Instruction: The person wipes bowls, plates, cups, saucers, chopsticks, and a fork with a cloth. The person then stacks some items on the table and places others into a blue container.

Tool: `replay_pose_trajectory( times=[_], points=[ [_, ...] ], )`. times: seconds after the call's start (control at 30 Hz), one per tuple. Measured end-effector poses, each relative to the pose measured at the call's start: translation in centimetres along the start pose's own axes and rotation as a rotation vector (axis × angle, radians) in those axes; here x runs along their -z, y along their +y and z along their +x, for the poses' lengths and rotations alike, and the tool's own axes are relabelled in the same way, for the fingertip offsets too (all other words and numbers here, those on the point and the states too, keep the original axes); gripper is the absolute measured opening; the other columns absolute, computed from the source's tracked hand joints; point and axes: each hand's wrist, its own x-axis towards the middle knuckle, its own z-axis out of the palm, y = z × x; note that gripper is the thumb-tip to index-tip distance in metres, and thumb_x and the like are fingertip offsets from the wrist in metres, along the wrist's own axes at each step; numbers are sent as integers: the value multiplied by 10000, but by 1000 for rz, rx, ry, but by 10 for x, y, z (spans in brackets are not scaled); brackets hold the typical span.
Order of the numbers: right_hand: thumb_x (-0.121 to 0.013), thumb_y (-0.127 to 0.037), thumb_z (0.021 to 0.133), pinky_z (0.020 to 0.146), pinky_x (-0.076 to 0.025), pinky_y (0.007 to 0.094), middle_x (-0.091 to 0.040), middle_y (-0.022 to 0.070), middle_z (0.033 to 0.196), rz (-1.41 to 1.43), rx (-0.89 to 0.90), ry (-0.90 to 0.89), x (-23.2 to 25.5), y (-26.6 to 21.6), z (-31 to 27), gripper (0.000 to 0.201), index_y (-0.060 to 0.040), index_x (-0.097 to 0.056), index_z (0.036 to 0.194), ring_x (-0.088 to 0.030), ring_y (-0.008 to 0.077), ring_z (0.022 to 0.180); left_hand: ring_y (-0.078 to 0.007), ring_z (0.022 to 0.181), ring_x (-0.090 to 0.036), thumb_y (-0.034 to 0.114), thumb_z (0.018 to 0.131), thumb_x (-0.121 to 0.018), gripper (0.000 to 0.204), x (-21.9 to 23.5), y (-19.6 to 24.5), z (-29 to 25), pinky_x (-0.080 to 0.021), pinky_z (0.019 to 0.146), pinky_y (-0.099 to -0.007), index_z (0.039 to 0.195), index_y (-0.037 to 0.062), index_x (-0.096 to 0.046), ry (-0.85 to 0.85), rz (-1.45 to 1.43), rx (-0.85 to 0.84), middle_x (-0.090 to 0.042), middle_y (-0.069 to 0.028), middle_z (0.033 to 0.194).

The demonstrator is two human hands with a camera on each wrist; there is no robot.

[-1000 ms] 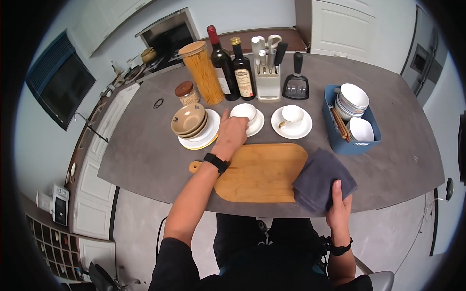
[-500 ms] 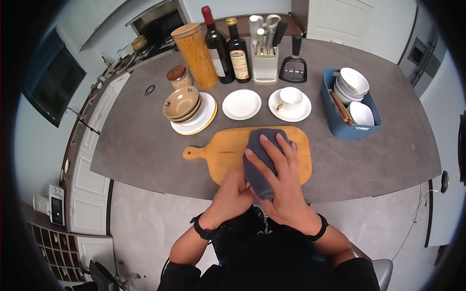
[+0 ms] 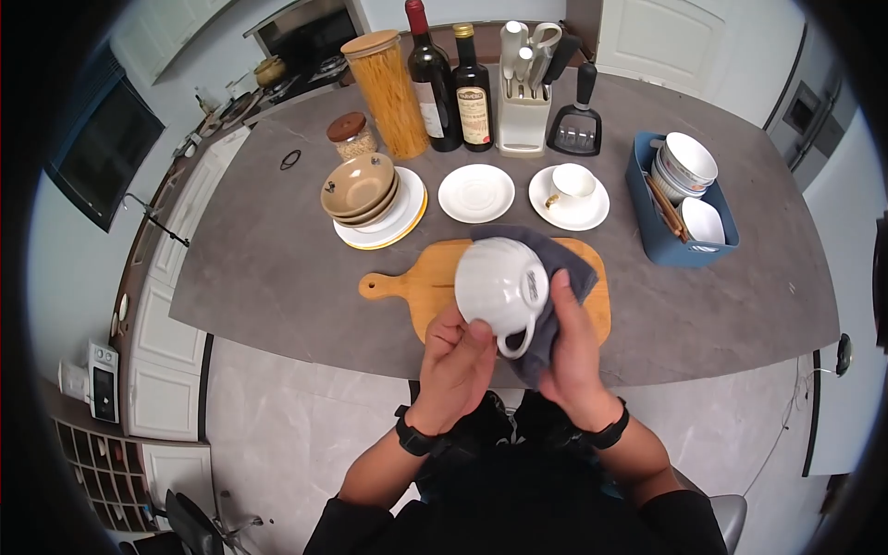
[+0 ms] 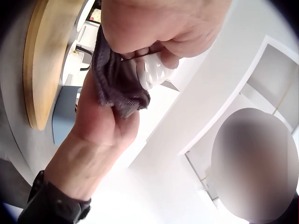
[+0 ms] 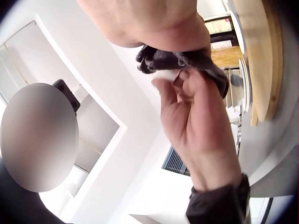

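Note:
A white teacup [image 3: 490,291] is tilted over the cutting board [image 3: 427,287] in the head view, its base and handle turned to the right. My left hand [image 3: 458,372] grips it by the lower left side, the thumb on its outside near the handle. With my right hand [image 3: 578,370] I hold a dark grey cloth [image 3: 572,264] against the cup's right side, thumb up beside the base. The cloth [image 4: 114,81] wraps close about the cup [image 4: 159,70] in the left wrist view. Most of my right fingers are hidden behind the cloth.
Behind the board lie a white saucer [image 3: 476,194] and a second cup [image 3: 573,183] on its saucer. Brown bowls [image 3: 359,185] on plates stand left, a blue basket [image 3: 684,252] of bowls right. Bottles [image 3: 474,106], a pasta jar [image 3: 393,102] and a knife block [image 3: 523,125] line the back.
My left hand took the cup from the left saucer and brought it over the board. My right hand brought the cloth in from the right, and it now covers the cup's right side.

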Motion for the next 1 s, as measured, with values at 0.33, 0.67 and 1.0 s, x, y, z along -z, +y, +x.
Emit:
replay_pose_trajectory(
  times=[0.33,0.67,1.0],
  points=[
    [-442,-258,1115,1024,-417,316,-625,108,1266,-659,269,-110,3,19,-18,384,39,-531,1342,-549,177,1201,-65,903,-643,69,985,-682,207,0,-5,1,-499,786,-218,1157,-42,-716,218,675,-232,-749,-63,1049],
    [-458,-151,1087,968,-464,332,-639,112,1214,-607,440,-73,21,2,-32,297,38,-573,1287,-603,197,1104,-150,1044,-662,224,1006,-673,381,25,11,6,-514,927,-307,1292,-17,-602,212,267,-166,-695,-82,1209],
    [-513,-23,940,1232,-188,462,-287,216,1641,-1139,697,-283,15,-18,-17,601,29,-396,1527,-188,391,1554,-40,859,-599,61,1003,-650,166,3,2,-12,-489,789,-222,1134,-33,-692,60,503,100,-730,-14,978]
  ],
)
